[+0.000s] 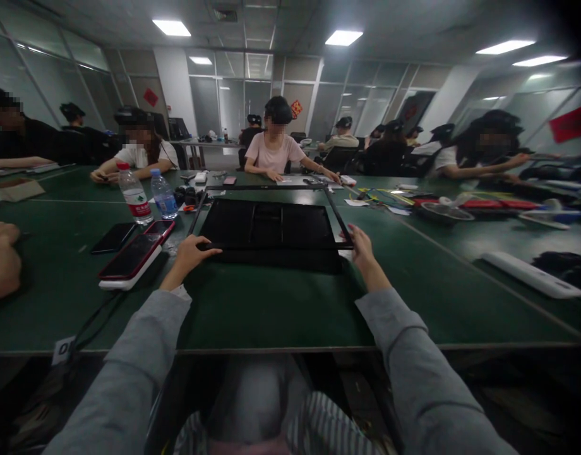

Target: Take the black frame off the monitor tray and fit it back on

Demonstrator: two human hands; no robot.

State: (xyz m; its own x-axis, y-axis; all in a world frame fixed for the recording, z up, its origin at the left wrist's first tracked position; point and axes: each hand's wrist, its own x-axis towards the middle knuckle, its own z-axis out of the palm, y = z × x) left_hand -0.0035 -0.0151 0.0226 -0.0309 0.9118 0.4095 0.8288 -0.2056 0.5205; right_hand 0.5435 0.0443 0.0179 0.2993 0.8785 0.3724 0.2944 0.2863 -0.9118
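Note:
A thin black rectangular frame (281, 247) spans the space between both of my hands. My left hand (189, 260) pinches its near left corner, with the thumb along the near bar. Closed on the near right corner is my right hand (364, 253). Through the frame's opening I see a flat black panel (266, 224), divided by two thin upright lines, lying on the green table (271, 309). The panel's near edge shows below the frame's near bar. Whether frame and panel touch anywhere, I cannot tell.
Left of my left hand are a red-rimmed phone (130, 256) on a white block, a dark phone (113, 238) and two water bottles (135, 196). A white power strip (532, 273) lies at right. A person (276, 148) sits opposite; another person's hand (2, 259) rests at far left.

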